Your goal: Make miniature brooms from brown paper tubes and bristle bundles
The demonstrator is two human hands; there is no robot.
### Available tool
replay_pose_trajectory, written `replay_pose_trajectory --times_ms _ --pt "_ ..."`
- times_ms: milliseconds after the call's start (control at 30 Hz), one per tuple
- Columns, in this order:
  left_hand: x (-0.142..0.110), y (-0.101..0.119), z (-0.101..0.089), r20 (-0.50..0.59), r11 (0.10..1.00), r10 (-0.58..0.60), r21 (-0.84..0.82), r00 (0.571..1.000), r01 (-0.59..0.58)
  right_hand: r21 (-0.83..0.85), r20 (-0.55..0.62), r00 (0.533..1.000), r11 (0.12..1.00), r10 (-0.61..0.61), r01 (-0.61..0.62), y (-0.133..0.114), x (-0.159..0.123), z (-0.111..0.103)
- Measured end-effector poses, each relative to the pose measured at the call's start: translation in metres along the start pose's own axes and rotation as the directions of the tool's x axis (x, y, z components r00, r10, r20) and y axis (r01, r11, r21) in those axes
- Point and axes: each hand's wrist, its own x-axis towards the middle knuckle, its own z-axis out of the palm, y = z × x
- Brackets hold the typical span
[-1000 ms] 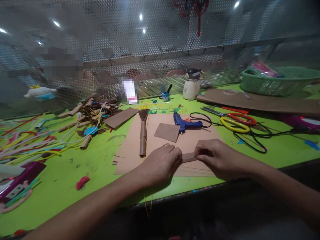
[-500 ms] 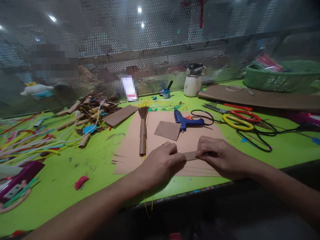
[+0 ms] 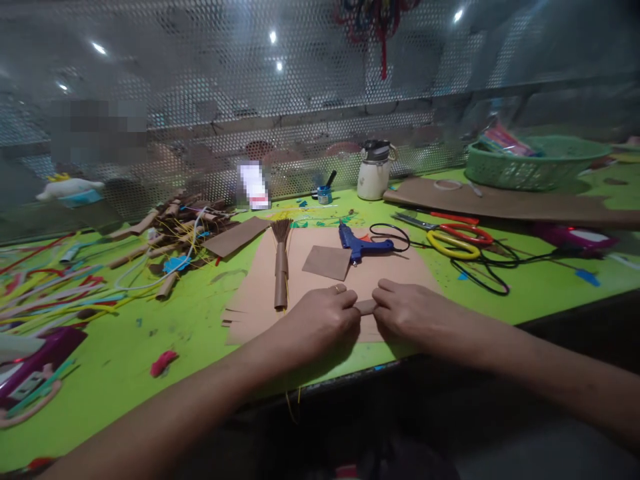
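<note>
1. A narrow brown paper strip (image 3: 367, 307) spans the gap between the two hands, in front of the blue glue gun, on the side toward the person; its ends are hidden by the fingers, so I cannot tell whether it is rolled or flat.
2. The left hand (image 3: 323, 313), in front of the glue gun and a little to its left, has its fingers clamped on the strip's left end; a ring shows on one finger.
3. The right hand (image 3: 407, 308), in front of the glue gun and to its right, has its fingers curled and pinched on the other end.
4. Tan paper sheets (image 3: 255, 287) lie stacked under the hands and the glue gun (image 3: 360, 245).
5. A small brown paper rectangle (image 3: 326, 263) lies just left of the glue gun.
6. Farther left of the glue gun lies a brown paper tube (image 3: 281, 273) with a fringed, flared top.
7. Scissors (image 3: 453, 241) with yellow and red handles lie right of the glue gun, near a black cord.
8. Behind the glue gun stand a white flask (image 3: 374, 175) and a blue jar (image 3: 325, 195).
9. Well left of the glue gun, brown paper rolls (image 3: 165, 250) are heaped on the green desk (image 3: 120, 353).
</note>
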Motion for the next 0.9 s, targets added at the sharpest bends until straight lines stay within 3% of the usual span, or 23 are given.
replay_pose_trajectory --times_ms 133,433,667,900 --pt "0.003 0.0 0.003 0.008 0.996 0.061 0.064 0.998 -0.062 -0.072 -0.015 1.0 0.997 0.019 -0.02 -0.003 0.009 0.003" --pt "0.003 0.002 0.007 -0.033 0.988 -0.043 0.147 0.999 0.047 -0.008 -0.079 0.993 0.996 0.092 -0.092 0.003 0.005 0.01" --pt "0.001 0.001 0.009 -0.046 0.985 -0.024 0.167 0.999 0.032 -0.005 -0.133 0.982 0.991 0.133 -0.135 -0.004 0.01 0.011" --pt "0.004 0.001 0.011 -0.046 0.987 0.01 0.161 0.999 -0.003 0.012 -0.093 0.984 0.988 0.155 -0.154 -0.008 0.013 0.009"
